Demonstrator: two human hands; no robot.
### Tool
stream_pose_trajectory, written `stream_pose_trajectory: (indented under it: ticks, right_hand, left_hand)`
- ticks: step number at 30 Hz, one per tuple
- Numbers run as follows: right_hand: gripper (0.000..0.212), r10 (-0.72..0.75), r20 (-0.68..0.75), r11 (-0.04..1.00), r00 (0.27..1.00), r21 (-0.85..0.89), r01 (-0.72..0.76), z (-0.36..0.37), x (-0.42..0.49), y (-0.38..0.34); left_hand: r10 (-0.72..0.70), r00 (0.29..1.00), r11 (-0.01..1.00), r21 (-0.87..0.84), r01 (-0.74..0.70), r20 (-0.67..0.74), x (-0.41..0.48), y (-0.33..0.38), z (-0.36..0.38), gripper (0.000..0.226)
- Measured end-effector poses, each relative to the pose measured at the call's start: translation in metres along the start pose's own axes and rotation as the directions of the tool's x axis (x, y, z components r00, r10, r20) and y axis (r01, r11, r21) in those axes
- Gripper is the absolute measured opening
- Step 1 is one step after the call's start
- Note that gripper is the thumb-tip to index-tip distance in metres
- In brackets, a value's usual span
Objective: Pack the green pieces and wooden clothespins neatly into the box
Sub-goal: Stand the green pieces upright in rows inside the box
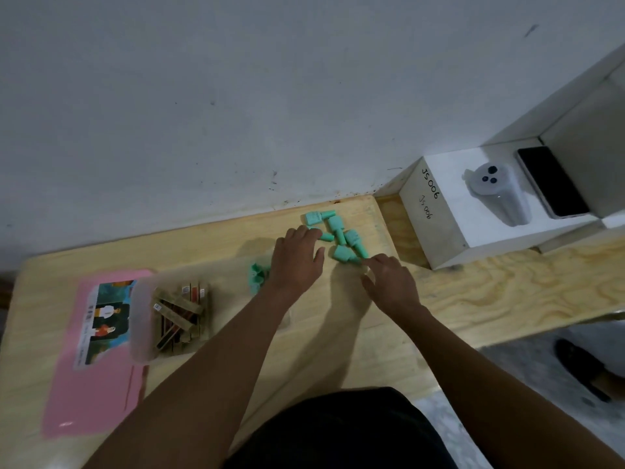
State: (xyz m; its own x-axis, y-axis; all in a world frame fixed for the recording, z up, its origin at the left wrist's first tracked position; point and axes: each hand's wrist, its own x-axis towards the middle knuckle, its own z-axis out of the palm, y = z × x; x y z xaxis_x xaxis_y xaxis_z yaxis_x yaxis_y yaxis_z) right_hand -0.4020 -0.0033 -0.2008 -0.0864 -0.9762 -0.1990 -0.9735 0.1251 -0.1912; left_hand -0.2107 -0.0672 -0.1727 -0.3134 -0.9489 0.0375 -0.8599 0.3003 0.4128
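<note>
Several mint-green pieces [338,231] lie loose on the wooden table [338,333] near the wall. My left hand [296,260] rests flat beside them, its fingertips touching one piece. My right hand [389,282] reaches in from the right, fingertips against the nearest green piece [343,254]. A clear plastic box [176,313] stands to the left with wooden clothespins [179,316] lying inside. A few more green pieces [257,279] sit in the box's right end, partly hidden by my left wrist.
A pink sheet with a printed picture [91,350] lies under the box's left side. A white block marked JS006 [466,211] stands at the right with a small white device [500,194] and a phone [551,181] on it. A dark shoe [585,367] is on the floor.
</note>
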Motion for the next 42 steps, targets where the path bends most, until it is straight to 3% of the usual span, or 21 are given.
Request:
stream_pose_trajectory:
  ticks: [9,16,19,21,24,26,30,34,38,42]
  right_hand:
    - [0.039,-0.081,-0.004,0.995,0.997,-0.063,0.08,0.008,0.033,-0.009]
    - [0.033,-0.055,0.016,0.998,0.998,0.045,0.054,0.008,0.034,-0.001]
    - [0.034,0.082,0.06,0.934,0.995,0.345,-0.098,0.004,0.034,0.001]
    - [0.031,0.17,0.059,0.844,0.984,0.507,-0.176,0.003,0.035,0.002]
    - [0.027,0.258,0.132,0.653,0.957,0.706,-0.273,-0.006,0.035,-0.001]
    - [0.029,0.28,0.192,0.528,0.941,0.788,-0.318,-0.015,0.034,-0.006]
    - [0.037,0.301,0.222,0.451,0.928,0.824,-0.343,-0.025,0.033,-0.017]
    - [0.036,0.248,0.167,0.477,0.954,0.836,-0.27,-0.037,0.026,-0.036]
    - [0.034,0.072,0.05,0.618,0.996,0.782,-0.084,-0.053,0.014,-0.065]
    - [0.02,-0.106,-0.005,0.706,0.994,0.703,0.079,-0.057,0.002,-0.093]
  left_hand:
    - [-0.092,0.954,0.96,0.279,0.009,0.285,0.056,-0.015,0.044,0.046]
    - [-0.103,0.937,0.977,0.21,0.033,0.332,0.066,-0.019,0.056,0.032]
    - [-0.169,0.924,0.985,0.081,0.15,0.342,0.067,-0.014,0.051,0.034]
    - [-0.241,0.916,0.959,-0.065,0.276,0.32,0.067,-0.01,0.043,0.036]
    - [-0.243,0.932,0.907,-0.276,0.317,0.27,0.065,-0.008,0.032,0.031]
    - [-0.249,0.932,0.84,-0.42,0.344,0.265,0.061,-0.006,0.022,0.016]
    - [-0.297,0.892,0.61,-0.652,0.451,0.34,0.045,0.0,-0.01,0.023]
    - [-0.295,0.895,0.494,-0.748,0.443,0.335,0.018,-0.007,-0.038,0.022]
    - [-0.281,0.884,0.514,-0.72,0.467,0.373,-0.016,-0.034,-0.061,0.019]
    - [-0.259,0.905,0.537,-0.728,0.426,0.339,-0.049,-0.058,-0.075,0.013]
